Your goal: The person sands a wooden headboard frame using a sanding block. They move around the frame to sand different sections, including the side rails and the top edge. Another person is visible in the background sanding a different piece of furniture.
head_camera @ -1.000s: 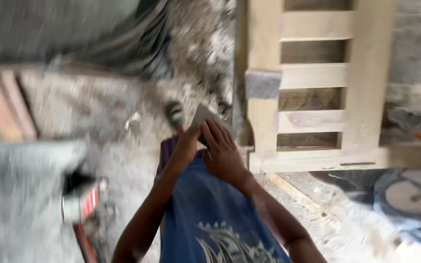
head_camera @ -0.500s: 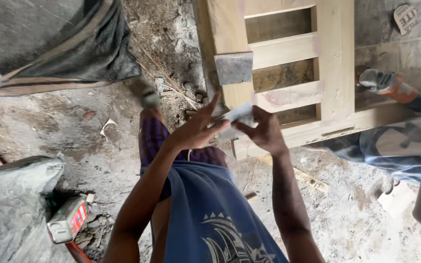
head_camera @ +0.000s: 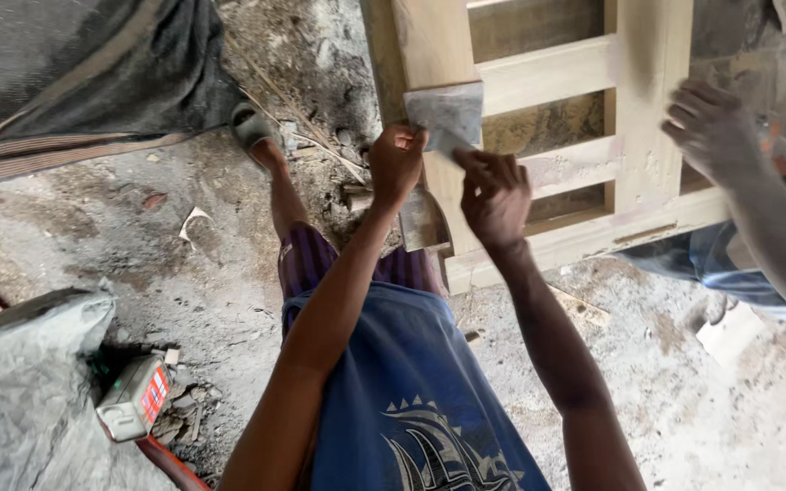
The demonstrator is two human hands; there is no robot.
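My left hand [head_camera: 398,164] is closed in a fist in front of a pale wooden slatted frame [head_camera: 648,118] that lies on the ground. A dark grey abrasive sheet [head_camera: 425,220] hangs down from that fist. My right hand [head_camera: 498,195] is just to the right, fingers curled. Its thumb and forefinger meet at the lower edge of a second grey sheet [head_camera: 448,114] that rests on the frame's left rail. Whether the right fingers grip that sheet is unclear.
Another person's hand [head_camera: 711,127] reaches over the frame's right rail, with an orange power tool [head_camera: 780,150] partly hidden behind it. A dark cloth [head_camera: 93,73] lies at upper left, a grey sack [head_camera: 20,391] and a red-and-white device [head_camera: 134,395] at lower left. The ground is dusty with rubble.
Both hands rose toward the frame. The sheet held between them now hangs from the left fist alone, and the right hand went to the sheet on the rail. Another person's hand came in.
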